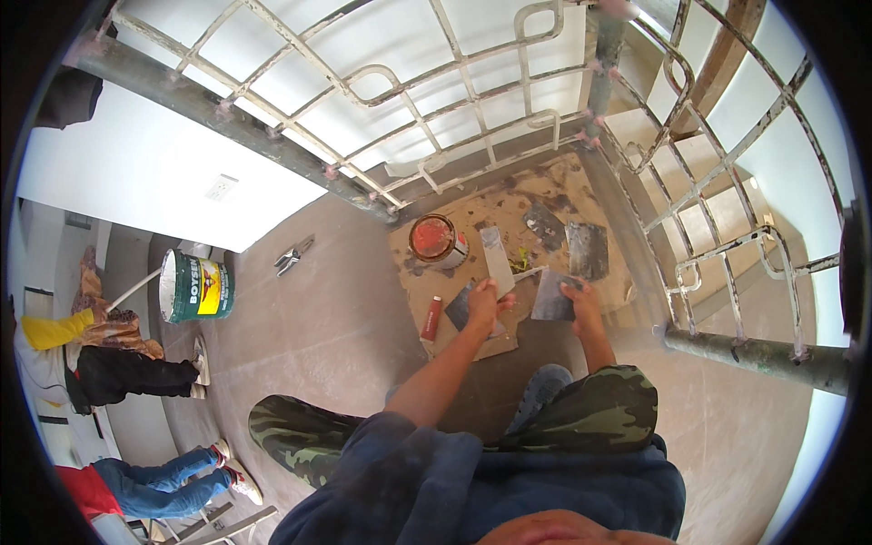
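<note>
Pale, flat, rectangular strip (pixel 498 262), material unclear, gripped by left hand (pixel 484 307); grey squarish sheet (pixel 549 298), pinched by right hand (pixel 583 304); both over brown flat cardboard (pixel 509 207), best held lightly, edges clear.

The grey sheet (pixel 549 299) looks matt, the metal grille (pixel 295 42) rough.

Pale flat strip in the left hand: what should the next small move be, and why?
Probably bring the grey sheet across to the pale flat strip: the right hand grips the sheet by its right side, the left hand holds the strip, and a gap shows between the two over the cardboard.
</note>
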A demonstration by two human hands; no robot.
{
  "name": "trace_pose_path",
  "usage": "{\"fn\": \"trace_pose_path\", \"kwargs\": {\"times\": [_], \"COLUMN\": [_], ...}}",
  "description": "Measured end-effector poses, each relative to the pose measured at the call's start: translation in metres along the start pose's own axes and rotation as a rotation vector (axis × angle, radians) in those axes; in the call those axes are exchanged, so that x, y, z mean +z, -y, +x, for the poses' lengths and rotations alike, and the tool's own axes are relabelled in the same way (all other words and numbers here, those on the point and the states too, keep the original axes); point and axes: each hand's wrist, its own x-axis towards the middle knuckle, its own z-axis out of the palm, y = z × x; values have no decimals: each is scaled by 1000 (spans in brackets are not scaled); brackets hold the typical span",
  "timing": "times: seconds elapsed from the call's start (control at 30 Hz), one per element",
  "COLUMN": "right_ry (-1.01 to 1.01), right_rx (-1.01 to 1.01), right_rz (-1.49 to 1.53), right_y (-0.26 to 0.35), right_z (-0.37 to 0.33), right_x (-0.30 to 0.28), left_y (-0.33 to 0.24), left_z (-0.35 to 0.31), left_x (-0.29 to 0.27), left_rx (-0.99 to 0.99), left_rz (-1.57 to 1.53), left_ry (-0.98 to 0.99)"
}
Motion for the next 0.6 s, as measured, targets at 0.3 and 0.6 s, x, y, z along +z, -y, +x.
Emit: {"fn": "trace_pose_path", "kwargs": {"times": [0.3,0.6], "right_ry": [-29,17], "right_rx": [0,6], "right_rz": [12,-4], "right_y": [0,-3], "right_z": [1,1], "right_x": [-7,-1], "left_y": [-81,-118], "left_z": [-33,-37], "left_x": [-54,-71], "left_rx": [683,542], "left_rz": [447,449], "left_ry": [-326,-271]}}
